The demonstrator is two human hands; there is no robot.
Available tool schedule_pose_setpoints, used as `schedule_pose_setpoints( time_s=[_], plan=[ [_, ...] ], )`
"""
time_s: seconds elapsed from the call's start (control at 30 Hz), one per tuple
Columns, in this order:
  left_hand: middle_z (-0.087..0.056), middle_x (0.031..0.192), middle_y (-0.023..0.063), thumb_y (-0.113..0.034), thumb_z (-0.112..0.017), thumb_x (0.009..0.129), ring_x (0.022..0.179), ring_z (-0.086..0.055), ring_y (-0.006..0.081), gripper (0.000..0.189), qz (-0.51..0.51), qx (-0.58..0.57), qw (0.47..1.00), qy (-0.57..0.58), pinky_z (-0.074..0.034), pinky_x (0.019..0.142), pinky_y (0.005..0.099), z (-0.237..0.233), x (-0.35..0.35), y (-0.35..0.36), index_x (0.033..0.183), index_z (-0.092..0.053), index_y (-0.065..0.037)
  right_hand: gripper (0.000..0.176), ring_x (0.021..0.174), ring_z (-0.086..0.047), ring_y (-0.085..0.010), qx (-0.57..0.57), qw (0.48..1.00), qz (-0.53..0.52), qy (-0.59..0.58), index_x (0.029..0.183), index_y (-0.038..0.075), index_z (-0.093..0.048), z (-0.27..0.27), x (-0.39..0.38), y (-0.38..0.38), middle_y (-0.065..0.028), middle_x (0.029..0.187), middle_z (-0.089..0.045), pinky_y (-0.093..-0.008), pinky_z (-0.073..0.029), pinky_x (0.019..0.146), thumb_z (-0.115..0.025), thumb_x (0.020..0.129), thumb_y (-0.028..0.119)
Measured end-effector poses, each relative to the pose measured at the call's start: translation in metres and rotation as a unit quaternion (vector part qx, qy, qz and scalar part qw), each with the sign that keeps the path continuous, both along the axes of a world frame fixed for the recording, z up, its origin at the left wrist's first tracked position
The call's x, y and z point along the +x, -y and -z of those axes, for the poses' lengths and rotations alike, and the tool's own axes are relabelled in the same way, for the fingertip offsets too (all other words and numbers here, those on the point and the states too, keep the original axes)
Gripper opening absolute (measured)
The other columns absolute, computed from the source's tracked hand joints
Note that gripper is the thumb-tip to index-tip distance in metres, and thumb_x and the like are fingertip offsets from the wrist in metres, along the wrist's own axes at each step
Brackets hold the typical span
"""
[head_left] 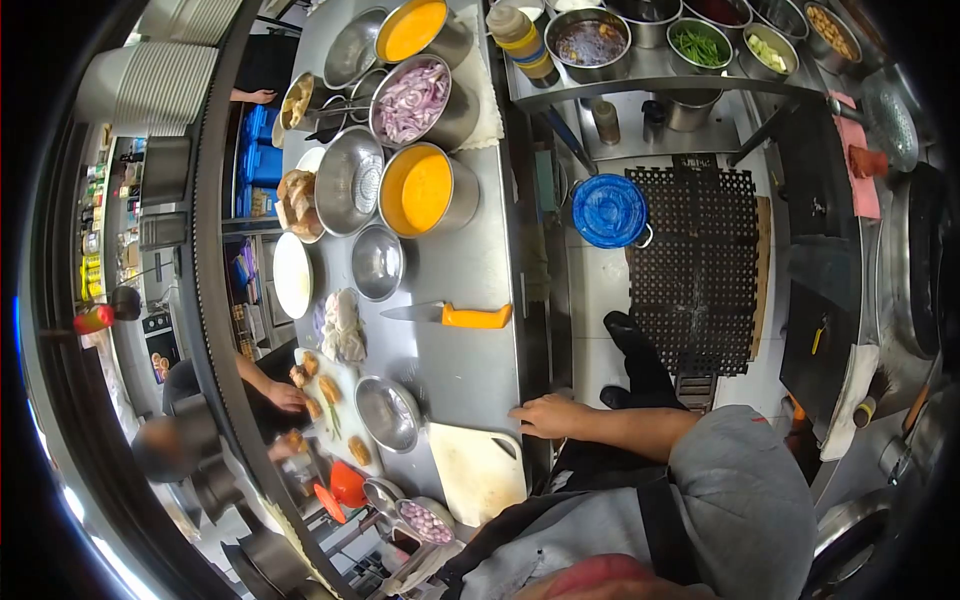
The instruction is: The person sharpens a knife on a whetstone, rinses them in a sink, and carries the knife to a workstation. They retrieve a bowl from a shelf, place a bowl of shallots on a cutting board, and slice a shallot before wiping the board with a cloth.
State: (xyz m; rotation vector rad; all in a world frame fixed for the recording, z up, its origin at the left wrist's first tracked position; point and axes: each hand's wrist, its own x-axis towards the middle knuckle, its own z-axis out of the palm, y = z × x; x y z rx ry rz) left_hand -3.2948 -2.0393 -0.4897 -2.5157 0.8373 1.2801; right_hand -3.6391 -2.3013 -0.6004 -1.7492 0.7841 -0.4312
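Note:
My right hand [548,416] rests on the near edge of the steel worktable [450,370], fingers lying along the metal with nothing in them. Beside it lies a white cutting board [478,478] with a stained surface. A knife with an orange handle [476,316] lies flat on the table, its blade pointing away from the edge. A steel bowl [388,414] stands beyond the board, and a smaller steel bowl [378,262] is past the knife. My left hand is out of view.
Across the table, another person's hand [288,396] is at a white board with browned food pieces. Pots of orange liquid [418,190] and sliced onions [412,105] stand farther along. A blue-covered bucket [610,210] sits on the floor by a black rubber mat [690,270].

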Motion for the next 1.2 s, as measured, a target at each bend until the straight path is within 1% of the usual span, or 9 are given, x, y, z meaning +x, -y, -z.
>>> schedule_pose_setpoints(
  time_s=[0.33,0.53,0.73,0.8,0.83,0.9,1.03,1.13,1.2],
  plan=[
    [-0.068,0.075,0.0180,-0.020,-0.067,0.072,0.071,-0.069,0.0310,0.018,-0.024,0.031,0.999,-0.007,-0.055,0.060,0.0379,-0.020,-0.002,0.007,0.080,-0.068,-0.004,0.035,0.085,-0.067,-0.0369,0.035,0.999,-0.015,0.028,0.119,0.011,-0.059,0.001,0.015,-0.009,-0.0182,0.093,-0.069,-0.0478,-0.054,0.074,-0.063,0.088,0.027],
    [-0.068,0.076,0.0187,-0.019,-0.067,0.072,0.072,-0.069,0.0310,0.018,-0.065,-0.035,0.997,-0.034,-0.056,0.061,0.0375,-0.006,0.004,0.004,0.081,-0.068,-0.004,0.030,0.088,-0.066,-0.0381,-0.040,0.998,-0.045,-0.010,0.113,0.009,-0.063,-0.001,0.022,-0.010,-0.0176,0.097,-0.068,-0.0482,-0.053,0.077,-0.063,0.088,0.025],
    [-0.069,0.077,0.0194,-0.018,-0.066,0.072,0.073,-0.070,0.0309,0.018,-0.279,-0.112,0.954,0.005,-0.057,0.063,0.0370,0.018,-0.005,-0.021,0.081,-0.069,-0.003,0.039,0.089,-0.065,-0.0391,-0.107,0.979,-0.154,-0.081,0.119,0.005,-0.062,-0.023,0.023,0.012,-0.0216,0.097,-0.068,-0.0470,-0.052,0.080,-0.059,0.090,0.032],
    [-0.066,0.066,0.0138,-0.016,-0.071,0.071,0.060,-0.067,0.0227,0.024,-0.366,-0.112,0.922,0.057,-0.055,0.057,0.0352,0.022,-0.007,-0.017,0.075,-0.069,0.007,0.039,0.091,-0.065,-0.0372,-0.134,0.962,-0.202,-0.121,0.120,0.006,-0.061,-0.040,0.028,0.022,-0.0197,0.097,-0.069,-0.0459,-0.052,0.081,-0.060,0.090,0.031],
    [-0.066,0.066,0.0138,-0.016,-0.071,0.071,0.060,-0.067,0.0227,0.024,-0.386,-0.123,0.913,0.044,-0.055,0.057,0.0352,0.039,0.000,-0.030,0.075,-0.069,0.007,0.040,0.091,-0.066,-0.0363,-0.130,0.962,-0.200,-0.133,0.121,0.006,-0.061,-0.041,0.031,0.023,-0.0192,0.098,-0.069,-0.0452,-0.052,0.081,-0.061,0.089,0.031],
    [-0.070,0.084,0.0243,-0.025,-0.067,0.064,0.078,-0.071,0.0347,0.036,-0.338,-0.043,0.929,0.143,-0.057,0.074,0.0390,0.075,0.013,-0.049,0.083,-0.069,0.006,0.041,0.087,-0.068,-0.0343,-0.129,0.958,-0.199,-0.162,0.121,0.006,-0.062,-0.050,0.038,0.027,-0.0181,0.094,-0.070,-0.0427,-0.053,0.079,-0.064,0.088,0.031],
    [-0.071,0.080,0.0216,-0.029,-0.067,0.061,0.076,-0.071,0.0350,0.041,-0.358,-0.097,0.916,0.154,-0.056,0.075,0.0391,0.065,0.003,-0.058,0.080,-0.070,0.006,0.043,0.089,-0.067,-0.0361,-0.087,0.946,-0.216,-0.224,0.120,0.005,-0.062,-0.063,0.056,0.032,-0.0181,0.097,-0.070,-0.0438,-0.052,0.083,-0.061,0.089,0.035],
    [-0.069,0.068,0.0180,-0.035,-0.070,0.060,0.063,-0.071,0.0282,0.040,-0.350,-0.127,0.919,0.129,-0.058,0.066,0.0385,0.081,0.011,-0.072,0.071,-0.071,0.004,0.045,0.087,-0.068,-0.0348,-0.003,0.936,-0.198,-0.290,0.118,0.004,-0.063,-0.081,0.069,0.025,-0.0179,0.094,-0.071,-0.0420,-0.053,0.081,-0.060,0.090,0.039],
    [-0.071,0.077,0.0197,-0.034,-0.062,0.063,0.078,-0.071,0.0330,0.040,-0.361,-0.110,0.924,0.067,-0.056,0.076,0.0400,0.095,0.016,-0.078,0.074,-0.072,0.003,0.041,0.079,-0.068,-0.0343,-0.025,0.941,-0.189,-0.280,0.112,0.004,-0.065,-0.058,0.072,0.021,-0.0163,0.085,-0.070,-0.0396,-0.053,0.074,-0.063,0.090,0.038]
  ],
)
